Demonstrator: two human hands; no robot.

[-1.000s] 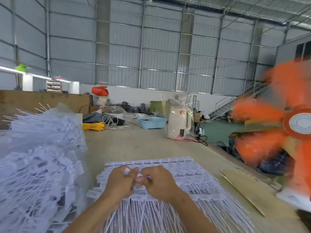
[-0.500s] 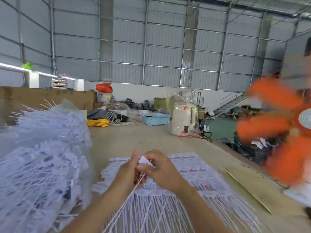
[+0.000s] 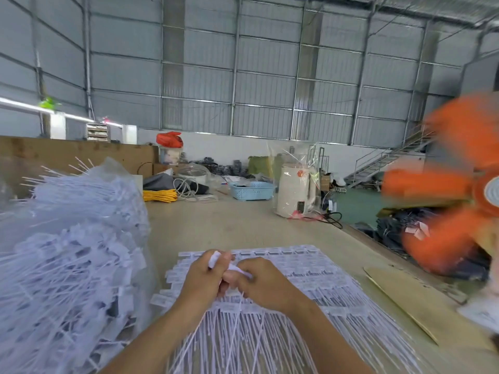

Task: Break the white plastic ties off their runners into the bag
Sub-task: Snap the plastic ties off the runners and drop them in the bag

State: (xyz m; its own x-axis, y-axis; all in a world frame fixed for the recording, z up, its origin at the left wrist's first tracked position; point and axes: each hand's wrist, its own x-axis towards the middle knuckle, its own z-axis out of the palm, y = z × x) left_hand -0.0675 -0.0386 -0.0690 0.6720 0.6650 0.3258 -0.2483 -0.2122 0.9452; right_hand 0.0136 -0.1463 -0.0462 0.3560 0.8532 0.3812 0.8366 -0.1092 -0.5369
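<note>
A flat stack of white plastic ties on their runners (image 3: pixel 310 268) lies on the table in front of me, tails pointing toward me. My left hand (image 3: pixel 201 276) and my right hand (image 3: pixel 263 282) meet above the stack's near left part. Both pinch the heads of white ties (image 3: pixel 216 259), whose thin tails hang down between my wrists. To the left stands a clear plastic bag (image 3: pixel 67 252) heaped with loose white ties.
A spinning orange fan (image 3: pixel 456 201) blurs at the right edge. A cardboard strip (image 3: pixel 405 300) lies right of the stack. Farther back on the table (image 3: pixel 229 225) stand a white kettle in plastic wrap (image 3: pixel 295 193), a blue basket (image 3: pixel 252 190), and yellow cord (image 3: pixel 159 195).
Half a second ago my hands had lifted a tie up off the stack; now they sit lower and closer to it, still pinched together on ties.
</note>
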